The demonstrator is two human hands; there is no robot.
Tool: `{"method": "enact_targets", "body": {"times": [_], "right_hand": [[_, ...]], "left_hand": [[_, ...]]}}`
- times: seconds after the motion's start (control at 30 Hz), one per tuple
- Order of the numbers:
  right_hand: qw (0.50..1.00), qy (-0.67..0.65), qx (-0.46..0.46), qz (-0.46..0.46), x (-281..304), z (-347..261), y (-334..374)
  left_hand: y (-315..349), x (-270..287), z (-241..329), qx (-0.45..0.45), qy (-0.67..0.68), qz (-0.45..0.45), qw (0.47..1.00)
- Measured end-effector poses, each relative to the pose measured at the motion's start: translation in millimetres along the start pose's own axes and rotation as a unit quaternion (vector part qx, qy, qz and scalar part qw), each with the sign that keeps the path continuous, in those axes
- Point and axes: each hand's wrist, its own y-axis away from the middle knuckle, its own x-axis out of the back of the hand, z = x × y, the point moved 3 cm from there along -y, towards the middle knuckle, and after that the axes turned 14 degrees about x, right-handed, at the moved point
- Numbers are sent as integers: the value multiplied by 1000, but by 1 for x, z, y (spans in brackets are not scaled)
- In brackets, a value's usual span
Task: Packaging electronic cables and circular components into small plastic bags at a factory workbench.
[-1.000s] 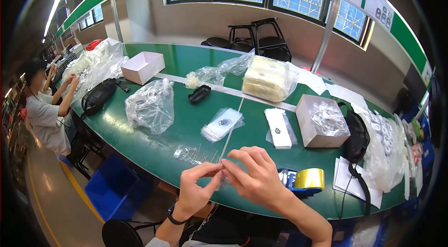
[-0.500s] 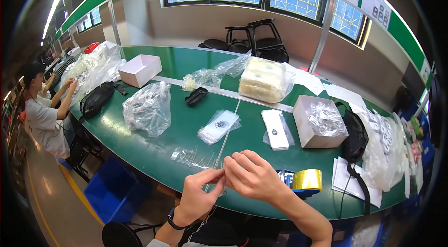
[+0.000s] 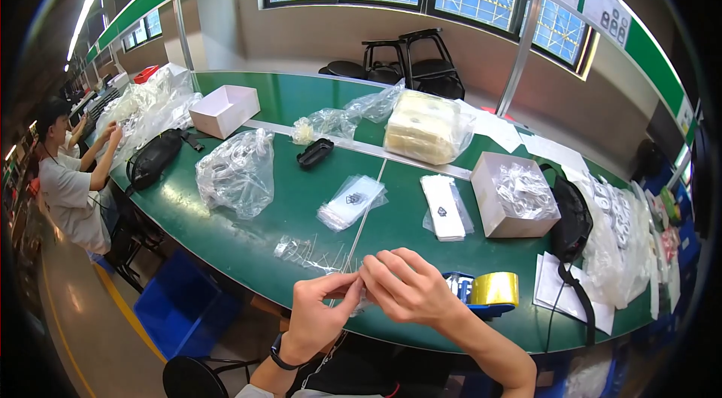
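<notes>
My left hand (image 3: 320, 311) and my right hand (image 3: 406, 285) meet over the near edge of the green table (image 3: 248, 248). Thumbs and fingertips of both are pinched together on something small that the fingers mostly hide; a bit of clear or shiny material shows below them. Just beyond my left hand lies a loose bunch of thin, clear-looking strands (image 3: 304, 254). Beside my right wrist stands a blue tape dispenser (image 3: 459, 285) with a roll of yellow tape (image 3: 496, 289). A dark band circles my left wrist.
Farther in lie two stacks of clear plastic sleeves (image 3: 352, 201) (image 3: 445, 210), a bulging plastic bag (image 3: 237, 176) and a black case (image 3: 314, 154). An open box (image 3: 519, 221) of wrapped pieces stands at right, near a black bag (image 3: 573, 217). A co-worker (image 3: 71, 180) sits at far left.
My hands stay pinched together in nearly the same place. The fingers of my right hand have shifted slightly downward. Things on the table lie as before.
</notes>
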Motion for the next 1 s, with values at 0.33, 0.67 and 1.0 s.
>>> {"method": "enact_targets", "body": {"times": [0.33, 0.67, 1.0], "right_hand": [[999, -34, 6, 15, 0, -2, -3], [992, -69, -101, 21, -8, 5, -14], [856, -360, -356, 107, -22, 7, -9]], "left_hand": [[0, 4, -1, -13, -19, -4, 1000], [-9, 4, 14, -23, -88, 35, 995], [-9, 17, 6, -14, -81, 12, 997]]}}
